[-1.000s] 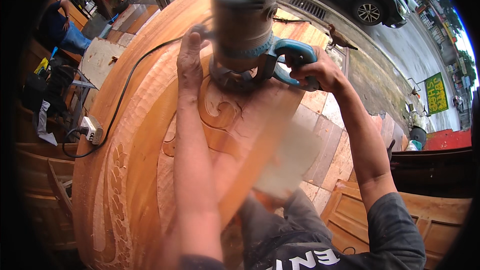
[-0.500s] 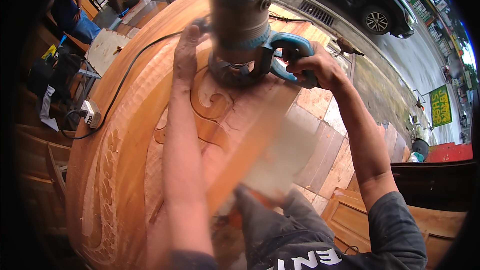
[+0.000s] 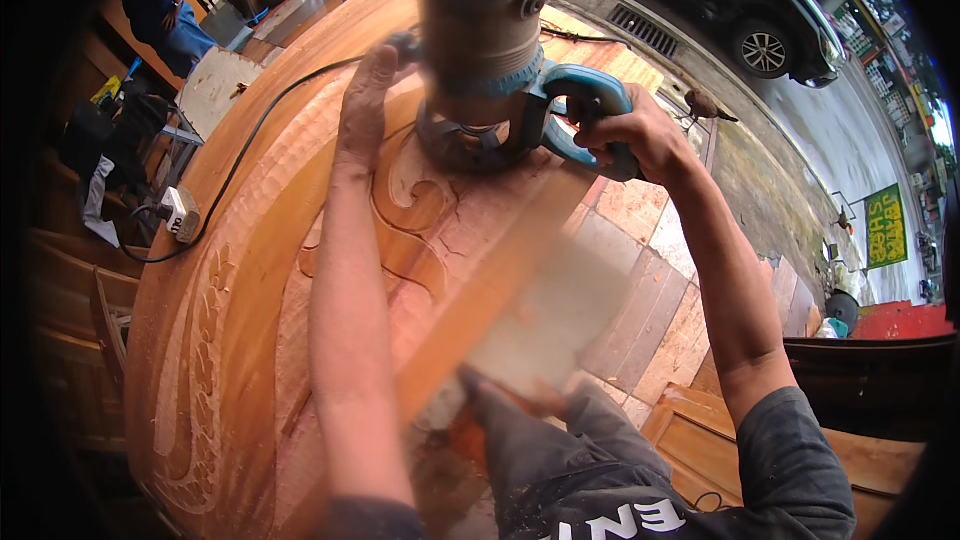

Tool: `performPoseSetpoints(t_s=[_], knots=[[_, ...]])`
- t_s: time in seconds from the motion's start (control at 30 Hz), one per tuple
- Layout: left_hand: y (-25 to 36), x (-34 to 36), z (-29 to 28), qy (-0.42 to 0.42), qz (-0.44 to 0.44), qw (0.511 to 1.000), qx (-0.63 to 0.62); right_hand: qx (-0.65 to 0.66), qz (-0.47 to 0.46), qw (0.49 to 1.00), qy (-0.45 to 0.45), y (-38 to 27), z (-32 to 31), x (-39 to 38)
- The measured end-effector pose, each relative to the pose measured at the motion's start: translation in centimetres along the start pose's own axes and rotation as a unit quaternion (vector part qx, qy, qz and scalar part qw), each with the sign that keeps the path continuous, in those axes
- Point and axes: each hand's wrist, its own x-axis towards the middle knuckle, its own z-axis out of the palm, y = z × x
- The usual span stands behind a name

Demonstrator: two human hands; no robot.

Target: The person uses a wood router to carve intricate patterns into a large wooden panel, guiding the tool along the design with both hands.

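Carved wooden panel [image 3: 250,340] bears the router [image 3: 485,50], both hands [image 3: 640,135] gripping.

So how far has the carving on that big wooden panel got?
Done: a leafy border is carved along the wooden panel's left edge, and scroll grooves are cut near the middle. In hand: the router stands on the scrollwork, the right hand gripping its blue handle and the left hand at its other side. Left: the wood between border and scrolls looks smooth and uncarved.
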Motion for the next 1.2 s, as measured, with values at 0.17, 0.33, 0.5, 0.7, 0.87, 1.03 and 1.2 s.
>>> performPoseSetpoints(t_s=[0.17, 0.33, 0.5, 0.7, 0.87, 1.03, 1.2], knots=[[-0.5, 0.1, 0.0, 0.003, -0.007, 1.000, 0.012, 0.014, 0.001, 1.000, -0.004, 0.3, -0.5, -0.2], [-0.4, 0.1, 0.2, -0.011, -0.002, 1.000, -0.015, 0.011, 0.010, 1.000, -0.002, 0.5, -0.9, -0.5], [-0.5, 0.2, 0.0, -0.017, -0.002, 1.000, -0.008, 0.016, 0.005, 1.000, -0.005, 0.3, -1.0, -0.7], [-0.4, 0.1, 0.2, -0.020, -0.002, 1.000, -0.010, 0.024, 0.013, 1.000, 0.007, 0.4, -1.2, -1.0], [-0.5, 0.1, 0.2, -0.028, 0.012, 1.000, 0.009, 0.015, 0.013, 1.000, 0.007, 0.6, -1.3, -1.0], [-0.7, 0.2, 0.4, -0.023, 0.032, 0.998, 0.051, 0.015, 0.009, 1.000, 0.011, 0.6, -1.6, -0.9], [-1.2, 0.4, 0.3, -0.019, 0.044, 0.997, 0.054, 0.018, 0.008, 1.000, 0.001, 0.6, -1.7, -0.5]])
